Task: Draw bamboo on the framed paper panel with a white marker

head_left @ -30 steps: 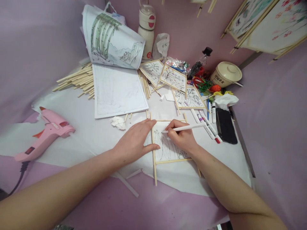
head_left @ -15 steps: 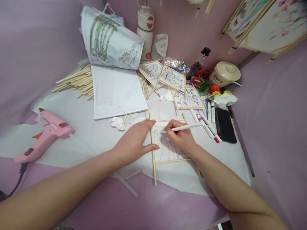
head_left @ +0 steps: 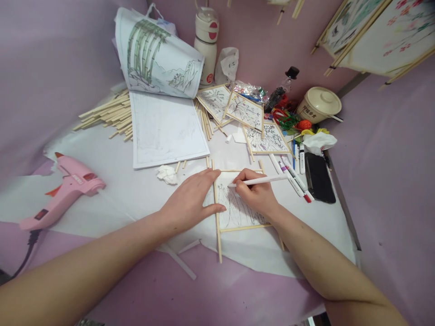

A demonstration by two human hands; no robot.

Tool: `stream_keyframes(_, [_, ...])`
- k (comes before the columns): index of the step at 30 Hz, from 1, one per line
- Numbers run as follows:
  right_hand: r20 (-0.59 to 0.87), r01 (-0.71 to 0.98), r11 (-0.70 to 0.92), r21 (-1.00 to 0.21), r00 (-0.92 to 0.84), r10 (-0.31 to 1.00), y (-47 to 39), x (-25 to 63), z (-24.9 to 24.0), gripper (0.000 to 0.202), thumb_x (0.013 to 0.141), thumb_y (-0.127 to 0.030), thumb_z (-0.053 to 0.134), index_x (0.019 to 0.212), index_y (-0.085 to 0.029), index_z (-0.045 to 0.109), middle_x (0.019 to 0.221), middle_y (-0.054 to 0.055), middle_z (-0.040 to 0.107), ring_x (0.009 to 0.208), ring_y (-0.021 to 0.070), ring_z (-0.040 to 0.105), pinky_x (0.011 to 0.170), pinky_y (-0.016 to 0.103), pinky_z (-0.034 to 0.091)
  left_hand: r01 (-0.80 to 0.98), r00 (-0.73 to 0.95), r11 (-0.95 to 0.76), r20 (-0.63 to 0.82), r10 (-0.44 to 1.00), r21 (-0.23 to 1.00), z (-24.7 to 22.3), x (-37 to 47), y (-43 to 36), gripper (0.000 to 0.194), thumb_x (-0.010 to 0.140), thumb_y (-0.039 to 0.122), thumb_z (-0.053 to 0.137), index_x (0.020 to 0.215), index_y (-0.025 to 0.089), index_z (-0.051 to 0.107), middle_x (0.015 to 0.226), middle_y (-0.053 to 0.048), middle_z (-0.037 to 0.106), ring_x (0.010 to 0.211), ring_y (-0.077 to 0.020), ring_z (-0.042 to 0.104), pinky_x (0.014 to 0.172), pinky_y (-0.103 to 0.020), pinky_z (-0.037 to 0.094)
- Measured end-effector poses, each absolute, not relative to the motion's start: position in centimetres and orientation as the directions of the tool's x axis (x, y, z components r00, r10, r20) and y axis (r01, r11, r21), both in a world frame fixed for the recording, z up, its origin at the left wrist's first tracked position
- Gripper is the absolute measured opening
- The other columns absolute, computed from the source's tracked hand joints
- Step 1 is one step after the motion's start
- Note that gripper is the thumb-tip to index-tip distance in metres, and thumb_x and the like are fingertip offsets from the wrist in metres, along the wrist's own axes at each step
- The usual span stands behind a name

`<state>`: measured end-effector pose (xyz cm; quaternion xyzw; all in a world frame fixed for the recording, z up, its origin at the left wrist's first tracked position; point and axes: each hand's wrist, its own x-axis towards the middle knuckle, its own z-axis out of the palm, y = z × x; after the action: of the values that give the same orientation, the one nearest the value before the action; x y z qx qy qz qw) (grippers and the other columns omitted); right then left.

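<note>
In front of me lies a white sheet (head_left: 238, 217) in a frame of thin wooden sticks (head_left: 218, 240), with dark, thin plant-like lines drawn on it. My right hand (head_left: 254, 192) grips a white pen (head_left: 263, 180), its tip at the upper left part of the sheet. My left hand (head_left: 192, 199) rests flat with fingers stretched out, thumb and fingertips on the left stick of the frame. Part of the sheet's right side is hidden under my right hand and forearm.
A pink glue gun (head_left: 64, 192) lies left. Behind stand an open picture pad (head_left: 170, 131), wooden sticks (head_left: 107, 115), framed drawings (head_left: 244, 111) and a white bottle (head_left: 205, 50). To the right are markers (head_left: 295, 181), a black phone (head_left: 319, 176) and a lidded pot (head_left: 319, 104). Crumpled tissue (head_left: 166, 174) lies near my left hand.
My right hand and the pen tip have shifted very slightly upward on the sheet. My left hand and the frame stay where they were.
</note>
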<state>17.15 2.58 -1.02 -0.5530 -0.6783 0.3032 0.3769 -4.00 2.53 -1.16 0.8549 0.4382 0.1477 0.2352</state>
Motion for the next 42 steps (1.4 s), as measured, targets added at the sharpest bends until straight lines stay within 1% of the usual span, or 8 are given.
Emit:
stream_keyframes(12, [0.166, 0.499, 0.199, -0.843, -0.110, 0.980, 2.61, 17.14, -1.08, 0.011, 0.072, -0.016, 0.053, 0.062, -0.020, 0.056, 0.055, -0.003, 0.055, 0.054, 0.0115, 0.048, 0.054, 0.025, 0.038, 0.683, 0.571, -0.507, 0.048, 0.820, 0.526, -1.22, -4.00, 2.69, 0.079, 0.082, 0.052, 0.068, 0.144, 0.019, 0.033, 0.148, -0.014, 0.045, 0.138, -0.0299, 0.041, 0.112, -0.046, 0.038])
stream_keyframes(18, [0.156, 0.512, 0.183, -0.839, -0.096, 0.983, 2.58, 17.07, -1.13, 0.011, 0.074, -0.016, 0.053, 0.065, -0.020, 0.058, 0.057, -0.003, 0.058, 0.056, 0.0120, 0.051, 0.055, 0.025, 0.039, 0.683, 0.565, -0.490, 0.034, 0.825, 0.541, -1.19, -3.95, 2.67, 0.079, 0.081, 0.053, 0.069, 0.145, 0.021, 0.034, 0.148, -0.013, 0.045, 0.138, -0.0311, 0.040, 0.112, -0.048, 0.038])
stream_keyframes(23, [0.158, 0.502, 0.178, -0.846, -0.082, 0.984, 2.65, 17.08, -1.00, 0.011, 0.074, -0.016, 0.054, 0.064, -0.020, 0.058, 0.056, -0.003, 0.057, 0.056, 0.0121, 0.051, 0.054, 0.025, 0.039, 0.683, 0.563, -0.493, 0.042, 0.826, 0.539, -1.17, -4.00, 2.58, 0.079, 0.082, 0.052, 0.068, 0.145, 0.020, 0.034, 0.149, -0.014, 0.045, 0.138, -0.0305, 0.040, 0.112, -0.047, 0.037])
stream_keyframes(28, [0.150, 0.498, 0.162, -0.852, -0.064, 0.987, 2.66, 17.08, -0.91, 0.011, 0.073, -0.016, 0.054, 0.065, -0.021, 0.058, 0.057, -0.003, 0.058, 0.057, 0.0127, 0.052, 0.055, 0.025, 0.040, 0.675, 0.563, -0.493, 0.048, 0.825, 0.548, -1.26, -3.98, 2.60, 0.078, 0.082, 0.053, 0.068, 0.145, 0.023, 0.033, 0.148, -0.013, 0.045, 0.137, -0.0312, 0.042, 0.111, -0.048, 0.038])
stream_keyframes(31, [0.141, 0.495, 0.158, -0.855, -0.072, 0.987, 2.58, 17.07, -0.91, 0.010, 0.073, -0.016, 0.054, 0.066, -0.020, 0.059, 0.057, -0.003, 0.059, 0.057, 0.0127, 0.053, 0.055, 0.025, 0.040, 0.677, 0.567, -0.499, 0.048, 0.822, 0.541, -1.25, -3.98, 2.59, 0.078, 0.082, 0.053, 0.068, 0.145, 0.023, 0.033, 0.148, -0.013, 0.045, 0.138, -0.0311, 0.041, 0.111, -0.048, 0.038])
stream_keyframes(38, [0.158, 0.514, 0.183, -0.838, -0.094, 0.983, 2.60, 17.09, -1.06, 0.011, 0.074, -0.016, 0.053, 0.067, -0.021, 0.059, 0.058, -0.003, 0.061, 0.058, 0.0127, 0.054, 0.056, 0.025, 0.041, 0.688, 0.562, -0.492, 0.037, 0.826, 0.533, -1.18, -3.90, 2.66, 0.079, 0.082, 0.052, 0.068, 0.145, 0.021, 0.033, 0.149, -0.013, 0.045, 0.138, -0.0304, 0.041, 0.112, -0.047, 0.037])
stream_keyframes(42, [0.184, 0.533, 0.220, -0.817, -0.121, 0.975, 2.70, 17.16, -1.20, 0.011, 0.074, -0.016, 0.053, 0.066, -0.021, 0.059, 0.058, -0.003, 0.060, 0.056, 0.0121, 0.052, 0.056, 0.025, 0.040, 0.683, 0.568, -0.496, 0.038, 0.822, 0.537, -1.20, -3.91, 2.72, 0.079, 0.082, 0.052, 0.068, 0.145, 0.021, 0.033, 0.149, -0.014, 0.045, 0.138, -0.0310, 0.040, 0.112, -0.048, 0.037])
